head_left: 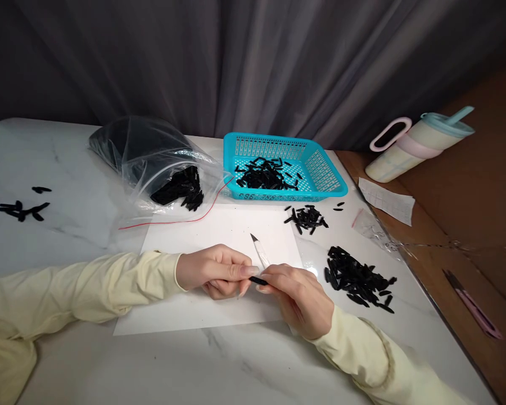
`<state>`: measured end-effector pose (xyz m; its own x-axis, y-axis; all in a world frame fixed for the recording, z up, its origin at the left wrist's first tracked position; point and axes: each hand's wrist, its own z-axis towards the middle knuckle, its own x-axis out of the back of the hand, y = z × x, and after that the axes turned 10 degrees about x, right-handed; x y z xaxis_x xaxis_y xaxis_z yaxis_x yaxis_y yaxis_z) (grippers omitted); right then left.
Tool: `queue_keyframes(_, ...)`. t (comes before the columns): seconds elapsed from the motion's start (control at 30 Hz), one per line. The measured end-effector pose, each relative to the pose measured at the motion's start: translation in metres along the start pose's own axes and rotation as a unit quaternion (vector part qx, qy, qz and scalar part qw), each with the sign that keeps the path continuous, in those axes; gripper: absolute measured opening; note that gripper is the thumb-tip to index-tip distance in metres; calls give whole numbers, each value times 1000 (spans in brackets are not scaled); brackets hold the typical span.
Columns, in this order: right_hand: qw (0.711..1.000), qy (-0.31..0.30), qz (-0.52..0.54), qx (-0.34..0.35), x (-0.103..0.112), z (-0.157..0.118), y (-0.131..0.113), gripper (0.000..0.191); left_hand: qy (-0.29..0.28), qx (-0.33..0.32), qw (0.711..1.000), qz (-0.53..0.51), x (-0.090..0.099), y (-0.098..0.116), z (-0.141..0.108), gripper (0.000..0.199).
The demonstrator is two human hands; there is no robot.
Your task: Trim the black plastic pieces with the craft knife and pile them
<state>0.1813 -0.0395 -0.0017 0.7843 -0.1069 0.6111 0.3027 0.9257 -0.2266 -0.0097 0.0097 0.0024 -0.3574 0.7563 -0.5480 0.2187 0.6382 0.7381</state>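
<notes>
A small black piece (258,280) is pinched between my two hands above a white sheet of paper (181,315). My left hand (219,271) grips its left end between thumb and fingers. The fingertips of my right hand (299,295) close on its right end. A craft knife (259,249) with a pale handle points up and to the left, its lower end hidden by my right hand. Behind the paper, a clear zip bag (152,169) with a red seal line lies open with black pieces (181,188) inside.
A blue basket (333,183) at the back holds many black pieces. Loose piles lie on the marbled table (67,247) at the right (356,278), below the basket (307,219) and far left (21,209). Further right are a tumbler (409,152), paper slip (387,201) and pink tool (474,306).
</notes>
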Motion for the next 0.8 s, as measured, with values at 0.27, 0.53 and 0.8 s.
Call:
queue_keyframes(0.27,1000,6,-7,3,-1,2,0,10,7,-7,1000,12,-2,0,1,36)
queue_keyframes(0.53,998,14,-52,22,-5,-3,2,9,36,0,999,17,-7,2,-1,41)
queue_keyframes(0.8,993,13,-112,37,-6,-1,2,9,15,-3,1000,24,-5,1,2,42)
